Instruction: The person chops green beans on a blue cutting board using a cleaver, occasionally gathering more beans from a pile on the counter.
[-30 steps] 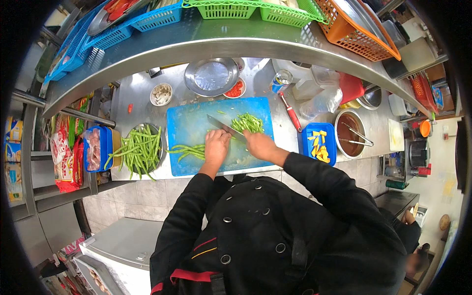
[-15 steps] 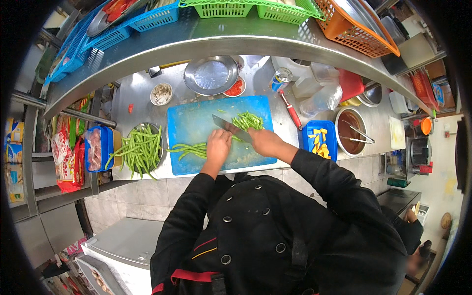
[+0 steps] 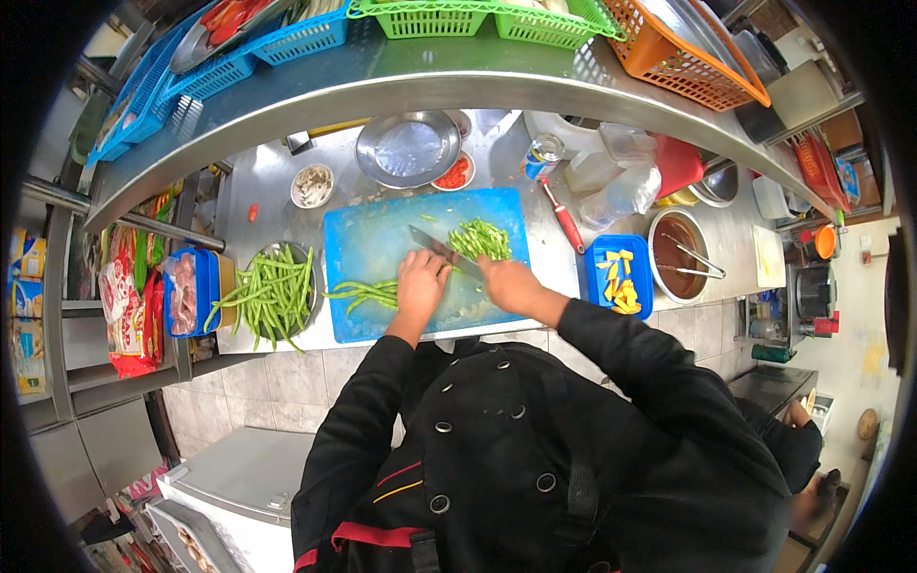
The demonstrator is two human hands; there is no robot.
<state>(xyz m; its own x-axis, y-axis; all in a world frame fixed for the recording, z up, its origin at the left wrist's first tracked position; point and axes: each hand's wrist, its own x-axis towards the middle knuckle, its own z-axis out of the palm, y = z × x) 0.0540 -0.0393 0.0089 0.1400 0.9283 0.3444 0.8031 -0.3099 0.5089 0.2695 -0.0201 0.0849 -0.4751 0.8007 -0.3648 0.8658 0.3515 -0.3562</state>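
Note:
On a blue cutting board (image 3: 368, 234), my left hand (image 3: 422, 280) presses down on a bunch of whole green beans (image 3: 368, 294), their ends sticking out to its left. My right hand (image 3: 511, 286) grips a kitchen knife (image 3: 444, 250) whose dark blade slants to the upper left, right beside my left fingertips. Beyond the knife, to the right, lies a heap of cut green beans (image 3: 479, 239). Left of the board, more whole green beans (image 3: 269, 294) are piled on a round metal dish. The bean ends under my left fingers are hidden.
Behind the board stand a metal bowl (image 3: 408, 148), a bowl of chopped red pieces (image 3: 454, 172) and a small white bowl (image 3: 312, 185). At right are a red-handled peeler (image 3: 565, 224), a blue container of yellow pieces (image 3: 619, 277) and a pot of brown sauce (image 3: 676, 253). A steel shelf (image 3: 458, 88) overhangs the table.
My right hand and the knife have shifted slightly left and down. The left hand stays on the beans, moved only a little left.

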